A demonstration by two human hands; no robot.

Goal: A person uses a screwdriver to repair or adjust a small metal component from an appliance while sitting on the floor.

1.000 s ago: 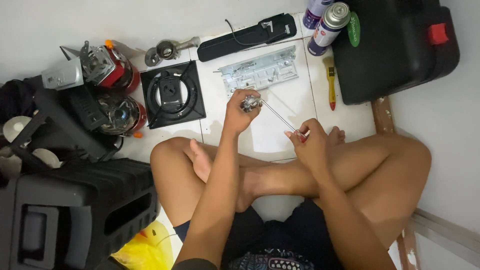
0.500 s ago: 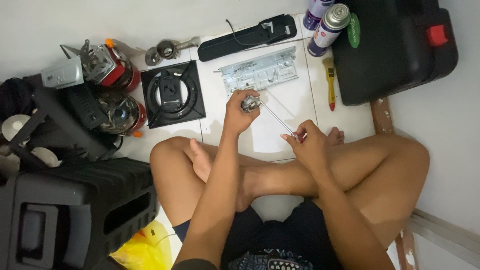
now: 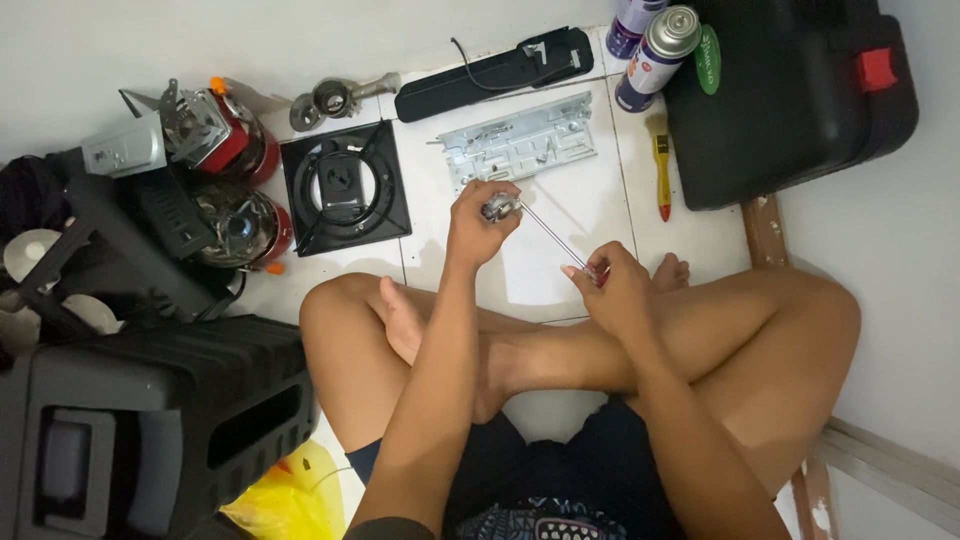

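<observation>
I sit cross-legged on a white tiled floor. My left hand [image 3: 480,225] is closed around a small silvery metal part [image 3: 497,207], held above the tiles. My right hand [image 3: 612,290] grips the red handle of a screwdriver [image 3: 555,237], whose thin shaft runs up and left so that its tip meets the metal part. Just beyond both hands lies a flat grey metal plate [image 3: 520,148] with small fittings on it.
A black square burner grate [image 3: 343,187] lies to the left, with red gas canisters [image 3: 235,150] and stove parts beside it. Spray cans [image 3: 655,50], a yellow-handled brush [image 3: 661,170] and a black case [image 3: 790,90] are at the upper right. A black stool [image 3: 140,430] stands at my left.
Both hands have shifted slightly, and the right hand has turned a little on the screwdriver handle while the tip stays at the metal part.
</observation>
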